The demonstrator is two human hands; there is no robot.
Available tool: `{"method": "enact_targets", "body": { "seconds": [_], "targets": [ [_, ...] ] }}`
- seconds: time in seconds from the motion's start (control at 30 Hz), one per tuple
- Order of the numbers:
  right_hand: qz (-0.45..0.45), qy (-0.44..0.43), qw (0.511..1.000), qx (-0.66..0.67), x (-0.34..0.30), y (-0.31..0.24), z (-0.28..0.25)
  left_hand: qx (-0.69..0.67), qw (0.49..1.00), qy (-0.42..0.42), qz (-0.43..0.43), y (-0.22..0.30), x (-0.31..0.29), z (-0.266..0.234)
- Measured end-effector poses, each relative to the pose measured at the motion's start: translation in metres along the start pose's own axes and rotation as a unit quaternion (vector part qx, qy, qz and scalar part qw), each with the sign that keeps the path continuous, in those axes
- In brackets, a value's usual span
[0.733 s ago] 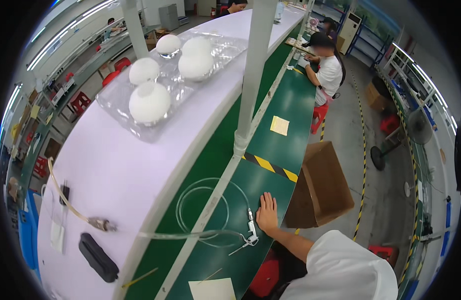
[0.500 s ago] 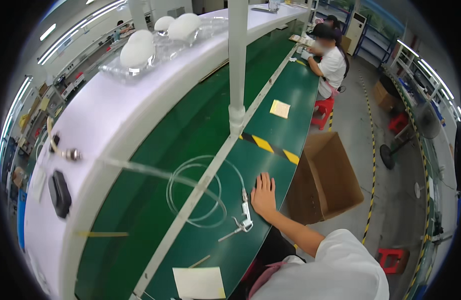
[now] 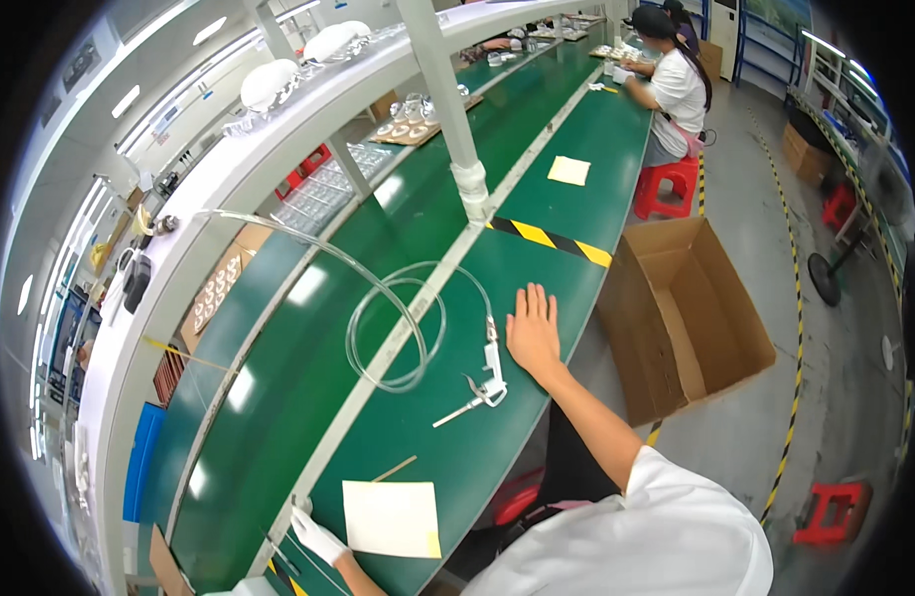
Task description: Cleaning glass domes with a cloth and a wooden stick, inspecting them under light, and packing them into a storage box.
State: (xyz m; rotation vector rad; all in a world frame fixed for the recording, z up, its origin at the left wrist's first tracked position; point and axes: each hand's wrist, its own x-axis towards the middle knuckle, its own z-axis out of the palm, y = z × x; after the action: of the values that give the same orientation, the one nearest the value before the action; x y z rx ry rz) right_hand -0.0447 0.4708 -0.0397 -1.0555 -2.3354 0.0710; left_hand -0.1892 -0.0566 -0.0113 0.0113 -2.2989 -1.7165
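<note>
One flat right hand (image 3: 533, 330), fingers extended, rests on the bench (image 3: 522, 194) beside an air gun (image 3: 492, 359); the gloved left hand (image 3: 319, 537) is near paper (image 3: 390, 519), its grip impossible to tell.

Grey floor (image 3: 840, 397), red stools (image 3: 668, 181), seemingly blue shelving (image 3: 765, 55).

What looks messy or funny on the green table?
Nothing looks spilled or broken that I can see. The clear tube of the air gun lies in loose loops across the pale rail, a bit untidy. A thin stick slants by the paper, out of line with its edge.
</note>
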Motion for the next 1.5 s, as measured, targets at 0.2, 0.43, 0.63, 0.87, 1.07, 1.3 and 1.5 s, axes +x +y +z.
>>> {"method": "enact_targets", "body": {
  "seconds": [0.2,0.43,0.63,0.87,1.07,1.3,1.5],
  "targets": [
    [-0.043,-0.02,0.998,0.045,-0.005,-0.003,-0.006,0.017,0.998,-0.038,0.036,-0.02,0.03,-0.002],
    [-0.048,-0.007,0.997,0.06,-0.009,0.008,-0.003,0.005,0.998,-0.063,0.03,0.001,-0.009,-0.005],
    [-0.055,-0.003,0.995,0.077,-0.008,0.004,-0.003,0.002,0.998,-0.064,0.029,0.007,-0.022,-0.009],
    [-0.017,-0.007,1.0,0.0,-0.008,-0.018,-0.01,-0.169,0.983,-0.061,0.038,-0.018,0.04,-0.003],
    [-0.031,0.008,0.999,-0.011,-0.012,-0.012,-0.01,-0.284,0.954,-0.093,-0.034,-0.019,0.092,0.035],
    [-0.035,0.001,0.999,-0.024,-0.012,-0.017,-0.009,-0.292,0.948,-0.083,-0.095,-0.049,0.121,0.046],
    [-0.045,-0.001,0.999,-0.029,-0.014,-0.008,-0.006,-0.402,0.895,-0.12,-0.153,-0.03,0.119,0.052]
  ]
}}
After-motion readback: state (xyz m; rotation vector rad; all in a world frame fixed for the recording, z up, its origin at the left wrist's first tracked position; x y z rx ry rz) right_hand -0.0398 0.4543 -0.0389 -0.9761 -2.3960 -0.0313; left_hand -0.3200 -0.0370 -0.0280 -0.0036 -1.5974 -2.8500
